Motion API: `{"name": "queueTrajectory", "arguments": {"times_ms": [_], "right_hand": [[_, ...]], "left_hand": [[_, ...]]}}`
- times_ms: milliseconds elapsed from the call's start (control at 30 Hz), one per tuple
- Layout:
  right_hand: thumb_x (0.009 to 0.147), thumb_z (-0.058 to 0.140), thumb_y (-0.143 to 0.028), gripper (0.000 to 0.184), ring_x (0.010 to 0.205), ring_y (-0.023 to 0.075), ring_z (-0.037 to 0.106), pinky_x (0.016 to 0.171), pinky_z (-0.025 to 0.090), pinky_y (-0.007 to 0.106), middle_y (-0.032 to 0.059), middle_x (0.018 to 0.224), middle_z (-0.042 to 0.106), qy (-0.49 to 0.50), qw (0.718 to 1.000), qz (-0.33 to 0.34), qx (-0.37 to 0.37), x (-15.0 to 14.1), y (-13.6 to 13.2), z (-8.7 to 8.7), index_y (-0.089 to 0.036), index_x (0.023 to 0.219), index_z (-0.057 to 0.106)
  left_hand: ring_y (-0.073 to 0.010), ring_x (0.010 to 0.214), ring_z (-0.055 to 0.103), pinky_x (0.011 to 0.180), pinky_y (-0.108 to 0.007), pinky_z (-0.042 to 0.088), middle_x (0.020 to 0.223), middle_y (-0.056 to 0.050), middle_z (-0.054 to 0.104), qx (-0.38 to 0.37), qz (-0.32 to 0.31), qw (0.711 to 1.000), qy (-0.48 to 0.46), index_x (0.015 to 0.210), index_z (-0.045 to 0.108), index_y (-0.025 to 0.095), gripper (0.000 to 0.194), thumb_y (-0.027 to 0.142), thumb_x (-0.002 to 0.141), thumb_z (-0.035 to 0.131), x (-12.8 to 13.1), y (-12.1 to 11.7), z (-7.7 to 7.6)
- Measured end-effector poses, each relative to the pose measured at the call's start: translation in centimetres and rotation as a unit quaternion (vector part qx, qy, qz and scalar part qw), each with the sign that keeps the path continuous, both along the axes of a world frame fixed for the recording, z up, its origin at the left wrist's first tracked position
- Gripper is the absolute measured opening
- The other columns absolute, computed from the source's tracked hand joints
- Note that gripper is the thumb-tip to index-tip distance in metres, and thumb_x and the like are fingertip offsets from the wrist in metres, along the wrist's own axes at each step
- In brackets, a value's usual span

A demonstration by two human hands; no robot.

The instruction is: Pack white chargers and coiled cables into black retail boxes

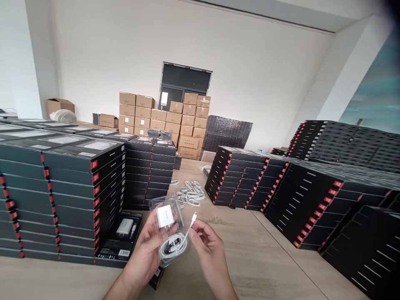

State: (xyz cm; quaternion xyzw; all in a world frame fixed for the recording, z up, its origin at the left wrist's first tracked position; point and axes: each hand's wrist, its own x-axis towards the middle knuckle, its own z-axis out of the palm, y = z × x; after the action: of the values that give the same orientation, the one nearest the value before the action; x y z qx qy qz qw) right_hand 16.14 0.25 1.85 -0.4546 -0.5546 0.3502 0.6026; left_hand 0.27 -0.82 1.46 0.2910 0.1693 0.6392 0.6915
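My left hand (146, 246) grips a clear plastic tray (153, 205) from its left side, thumb over the front. In the tray's upper part sits a white charger (165, 216); below it lies a coiled white charging cable (179, 251) with a dark tie or label in its middle. One connector end of this cable sticks up out of the tray, pinched between the thumb and fingers of my right hand (206, 239). Just left of my left hand, a black box (117, 241) with a charger pictured or showing on its top lies on the table.
Tall stacks of black boxes (68, 187) stand on the left, with more stacked black boxes (250, 179) on the right. Loose white cables (191, 193) lie in a heap on the wooden table (243, 241). Brown cartons (187, 121) are piled by the back wall, near stacked dark trays (228, 131).
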Motion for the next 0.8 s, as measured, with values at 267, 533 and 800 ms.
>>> {"name": "queueTrajectory", "arguments": {"times_ms": [267, 533, 800], "right_hand": [[0.060, 0.082, -0.040, 0.030, 0.055, 0.0134, 0.052, 0.056, 0.044, 0.026, -0.0013, 0.059, 0.061, 0.124, 0.992, -0.009, -0.034, -0.9, -0.2, 0.1, -0.018, 0.068, 0.064], [0.062, 0.082, -0.040, 0.038, 0.058, 0.0132, 0.058, 0.058, 0.049, 0.026, 0.0016, 0.071, 0.068, 0.215, 0.968, 0.047, -0.118, -1.0, -0.2, -0.1, -0.016, 0.089, 0.068], [0.080, 0.064, -0.035, 0.037, 0.064, 0.0181, 0.060, 0.065, 0.049, 0.028, 0.0022, 0.070, 0.068, -0.014, 1.000, 0.000, 0.002, -1.2, -0.8, 0.7, -0.018, 0.112, 0.065]], "left_hand": [[-0.0234, 0.105, 0.061, 0.094, -0.036, 0.044, 0.121, -0.005, 0.065, 0.025, 0.018, 0.998, 0.060, 0.138, 0.042, 0.034, 0.083, 0.022, 0.064, 0.080, 1.1, -0.3, -0.3], [-0.0248, 0.108, 0.060, 0.093, -0.036, 0.045, 0.127, -0.008, 0.061, 0.050, 0.009, 0.997, 0.059, 0.138, 0.041, 0.032, 0.079, 0.019, 0.069, 0.076, 1.2, -0.3, -0.3], [-0.0287, 0.112, 0.059, 0.098, -0.040, 0.042, 0.124, -0.008, 0.063, 0.048, -0.032, 0.997, 0.048, 0.132, 0.050, 0.030, 0.074, 0.017, 0.064, 0.076, 1.5, -0.4, -0.5]]}}
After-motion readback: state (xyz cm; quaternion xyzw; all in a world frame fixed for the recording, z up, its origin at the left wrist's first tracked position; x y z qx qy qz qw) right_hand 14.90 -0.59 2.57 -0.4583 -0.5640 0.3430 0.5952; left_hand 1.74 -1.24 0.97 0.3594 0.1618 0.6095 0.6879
